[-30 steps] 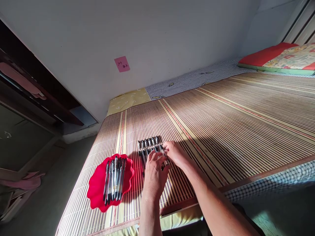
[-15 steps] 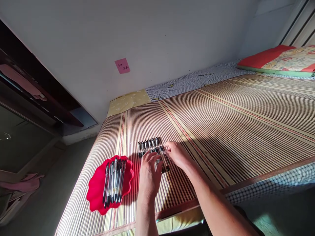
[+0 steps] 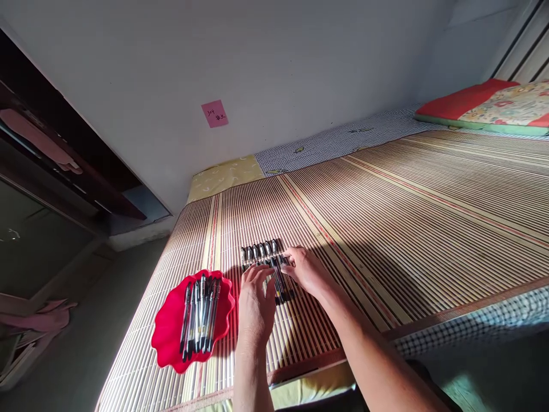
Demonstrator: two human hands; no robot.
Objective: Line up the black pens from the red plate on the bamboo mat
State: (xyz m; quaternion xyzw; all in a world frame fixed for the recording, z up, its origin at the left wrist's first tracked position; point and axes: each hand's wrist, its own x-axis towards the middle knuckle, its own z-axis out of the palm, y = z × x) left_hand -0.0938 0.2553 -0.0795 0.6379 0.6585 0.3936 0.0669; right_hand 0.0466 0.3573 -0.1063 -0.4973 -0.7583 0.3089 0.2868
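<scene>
Several black pens [image 3: 266,260] lie side by side in a row on the striped bamboo mat [image 3: 386,217]. My left hand [image 3: 254,303] rests flat on the left part of the row, fingers stretched out over the pens. On the row's right end sits my right hand [image 3: 306,270], its fingers curled against the outermost pens. To the left, a red scalloped dish [image 3: 169,329] holds several more black pens [image 3: 199,312].
The mat covers a bed set against a white wall with a pink sticky note [image 3: 214,113]. A red and floral pillow [image 3: 489,103] lies at the far right. Dark furniture [image 3: 51,154] and the floor are to the left.
My left hand has slid a little to the left across the row, baring pens in the middle. The right hand has stayed on the row's right end.
</scene>
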